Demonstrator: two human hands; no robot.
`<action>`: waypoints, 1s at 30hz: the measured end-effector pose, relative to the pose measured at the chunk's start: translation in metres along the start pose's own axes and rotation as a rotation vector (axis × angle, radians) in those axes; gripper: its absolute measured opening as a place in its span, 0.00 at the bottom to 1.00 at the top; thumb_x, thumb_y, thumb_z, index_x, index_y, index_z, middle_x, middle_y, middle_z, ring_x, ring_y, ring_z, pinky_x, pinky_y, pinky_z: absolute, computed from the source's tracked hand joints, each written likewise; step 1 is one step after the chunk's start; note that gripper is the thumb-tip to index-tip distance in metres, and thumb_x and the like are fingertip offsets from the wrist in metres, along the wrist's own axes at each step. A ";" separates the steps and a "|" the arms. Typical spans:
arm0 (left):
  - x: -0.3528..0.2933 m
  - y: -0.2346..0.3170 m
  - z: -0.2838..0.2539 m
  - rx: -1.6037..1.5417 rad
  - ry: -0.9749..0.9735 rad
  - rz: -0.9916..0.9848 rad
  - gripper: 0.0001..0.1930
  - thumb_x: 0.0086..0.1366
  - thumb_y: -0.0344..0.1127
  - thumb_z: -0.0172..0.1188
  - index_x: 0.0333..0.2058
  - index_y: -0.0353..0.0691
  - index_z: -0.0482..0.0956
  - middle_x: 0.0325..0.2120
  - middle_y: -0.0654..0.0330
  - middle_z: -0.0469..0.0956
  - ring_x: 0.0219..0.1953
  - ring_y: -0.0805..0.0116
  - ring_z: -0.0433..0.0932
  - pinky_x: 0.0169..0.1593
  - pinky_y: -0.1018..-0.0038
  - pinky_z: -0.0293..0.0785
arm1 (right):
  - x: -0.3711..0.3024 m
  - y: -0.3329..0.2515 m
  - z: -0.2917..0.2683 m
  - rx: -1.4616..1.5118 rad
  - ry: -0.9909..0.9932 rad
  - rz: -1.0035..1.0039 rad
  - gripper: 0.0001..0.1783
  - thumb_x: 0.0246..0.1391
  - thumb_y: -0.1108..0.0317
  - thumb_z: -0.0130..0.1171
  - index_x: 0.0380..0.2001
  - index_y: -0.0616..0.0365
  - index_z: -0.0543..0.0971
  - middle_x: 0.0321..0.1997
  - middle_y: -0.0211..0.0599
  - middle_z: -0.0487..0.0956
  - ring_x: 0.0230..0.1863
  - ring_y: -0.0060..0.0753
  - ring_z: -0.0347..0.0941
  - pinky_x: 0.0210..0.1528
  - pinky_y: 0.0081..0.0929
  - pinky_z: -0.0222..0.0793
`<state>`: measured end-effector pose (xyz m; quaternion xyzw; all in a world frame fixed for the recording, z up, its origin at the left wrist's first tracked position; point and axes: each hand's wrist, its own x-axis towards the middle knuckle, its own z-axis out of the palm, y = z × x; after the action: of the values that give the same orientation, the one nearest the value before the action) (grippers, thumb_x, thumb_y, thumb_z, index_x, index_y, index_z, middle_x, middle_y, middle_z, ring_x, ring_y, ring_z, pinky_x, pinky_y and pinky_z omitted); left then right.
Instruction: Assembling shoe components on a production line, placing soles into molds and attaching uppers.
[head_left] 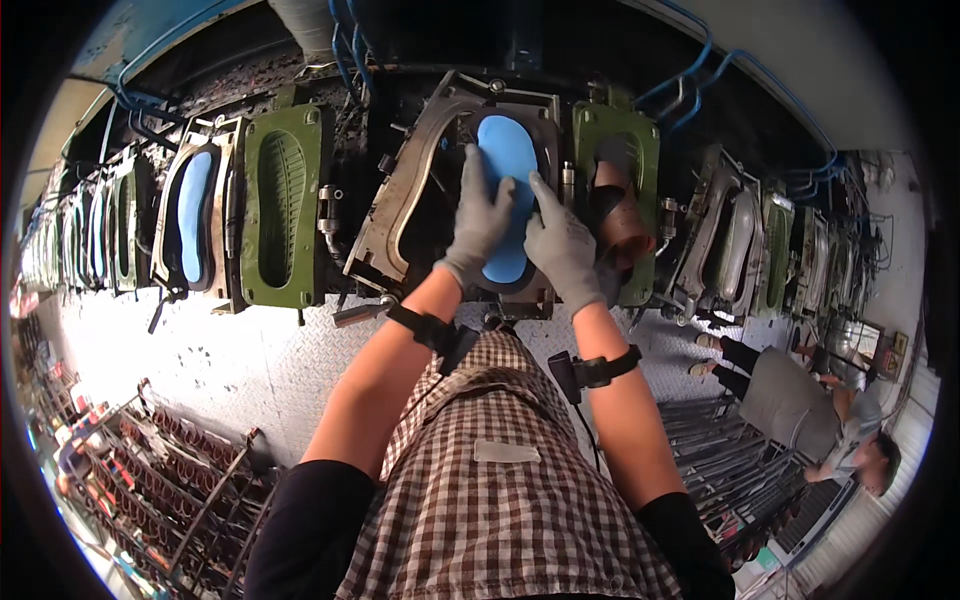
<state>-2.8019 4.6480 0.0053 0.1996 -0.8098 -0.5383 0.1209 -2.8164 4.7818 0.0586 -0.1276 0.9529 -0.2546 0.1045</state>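
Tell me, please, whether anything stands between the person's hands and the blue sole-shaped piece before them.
Nothing visible beyond the grey gloves: the left hand and right hand lie at either side of the blue sole-shaped piece, seemingly touching it.

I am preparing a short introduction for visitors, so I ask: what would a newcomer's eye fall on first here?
Probably the bright blue sole-shaped piece at the upper centre, with the grey-gloved left hand and right hand at its two sides. Next may come the green mould to the left of it, then the brown-checked apron filling the lower centre.
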 end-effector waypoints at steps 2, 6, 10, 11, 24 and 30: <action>-0.016 0.014 0.011 0.372 0.009 0.056 0.38 0.66 0.39 0.58 0.71 0.36 0.54 0.67 0.27 0.54 0.68 0.30 0.59 0.68 0.55 0.61 | 0.012 -0.018 -0.013 0.051 0.115 -0.152 0.22 0.55 0.67 0.59 0.55 0.38 0.78 0.45 0.41 0.83 0.43 0.51 0.81 0.46 0.44 0.77; -0.051 -0.031 0.019 0.310 -0.191 0.061 0.27 0.71 0.46 0.53 0.66 0.46 0.65 0.67 0.43 0.61 0.70 0.46 0.58 0.71 0.63 0.54 | 0.054 -0.072 0.024 -0.145 -0.013 -0.891 0.08 0.54 0.64 0.58 0.36 0.46 0.84 0.41 0.31 0.84 0.52 0.40 0.77 0.69 0.47 0.58; -0.083 0.031 -0.034 0.588 -0.261 0.170 0.31 0.62 0.41 0.63 0.64 0.49 0.69 0.66 0.48 0.64 0.69 0.49 0.62 0.71 0.61 0.54 | 0.097 -0.084 0.042 -0.870 -0.303 -0.774 0.11 0.55 0.63 0.56 0.35 0.46 0.87 0.40 0.32 0.85 0.53 0.38 0.78 0.76 0.54 0.44; -0.106 0.039 -0.064 0.684 -0.162 0.335 0.31 0.58 0.38 0.66 0.62 0.50 0.70 0.66 0.50 0.65 0.68 0.49 0.63 0.70 0.60 0.57 | 0.107 -0.079 0.029 -0.733 -0.315 -0.799 0.11 0.56 0.63 0.55 0.35 0.45 0.86 0.42 0.31 0.85 0.53 0.36 0.77 0.74 0.53 0.46; -0.156 -0.020 -0.117 0.827 -0.621 0.384 0.16 0.58 0.28 0.58 0.44 0.53 0.82 0.41 0.59 0.77 0.47 0.56 0.75 0.49 0.61 0.71 | 0.102 -0.038 0.033 0.052 0.059 -0.836 0.10 0.52 0.67 0.60 0.39 0.47 0.81 0.44 0.38 0.81 0.49 0.50 0.76 0.54 0.43 0.71; -0.184 0.013 -0.085 0.703 -0.575 0.182 0.14 0.63 0.31 0.59 0.48 0.45 0.78 0.44 0.53 0.76 0.48 0.51 0.75 0.51 0.60 0.71 | 0.112 -0.023 0.032 0.336 0.338 -0.772 0.13 0.59 0.60 0.60 0.46 0.47 0.81 0.52 0.37 0.80 0.58 0.46 0.73 0.62 0.45 0.67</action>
<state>-2.6052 4.6655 0.0539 -0.0006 -0.9581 -0.2517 -0.1369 -2.9097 4.7145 0.0277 -0.4116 0.7846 -0.4432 -0.1359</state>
